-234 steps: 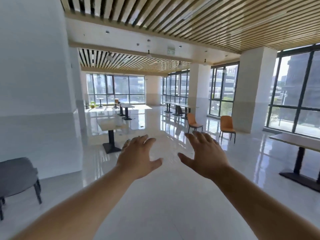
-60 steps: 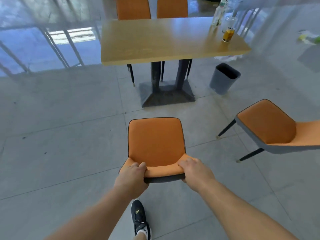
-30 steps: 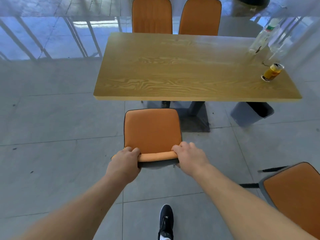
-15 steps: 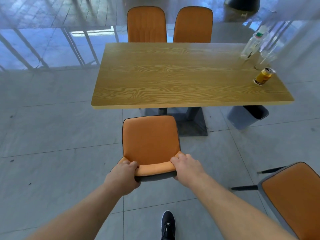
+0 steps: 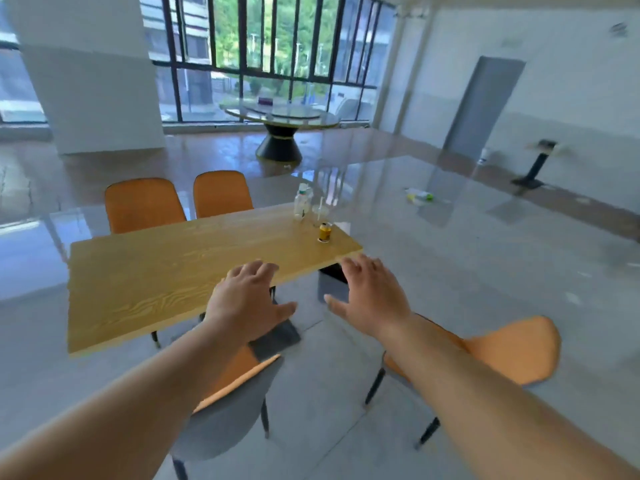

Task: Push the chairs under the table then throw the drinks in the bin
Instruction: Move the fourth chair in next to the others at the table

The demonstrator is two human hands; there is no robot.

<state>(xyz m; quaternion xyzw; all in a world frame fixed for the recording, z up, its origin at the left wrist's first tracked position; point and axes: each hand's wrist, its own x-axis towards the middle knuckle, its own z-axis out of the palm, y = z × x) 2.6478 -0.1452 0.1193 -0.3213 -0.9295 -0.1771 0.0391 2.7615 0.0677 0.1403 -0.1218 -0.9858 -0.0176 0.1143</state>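
The bench [image 5: 180, 268] was a long rectangle with a pale wood-grain top. At its far right corner stood the drinks: a clear plastic bottle [image 5: 300, 202], a clear cup [image 5: 319, 213] with a straw, and a small yellow can [image 5: 325, 232] nearest the corner's edge. Under that same right end sat a grey bin [image 5: 333, 285] with a dark rim, mostly hidden by the bench top and the right hand.

Two orange padded chairs [image 5: 144, 204] with rounded backs stood along the bench's far edge. At the near edge, one chair [image 5: 228, 407] with an orange seat face and a smooth grey shell back stood on thin dark legs, its seat partly tucked beneath the top. A second chair [image 5: 512, 348] of the same make stood off the bench's right near corner, well out from it, on the glossy grey tiled floor [image 5: 485, 271].

The left hand [image 5: 247, 299] hovered above the bench's near edge, its fingers [image 5: 256, 271] spread wide and holding nothing. The right hand [image 5: 372, 296] hovered just beyond the right near corner, likewise spread wide and empty. Neither hand touched a chair; the near chair lay below the left forearm, and the drinks stood well apart beyond the fingertips.
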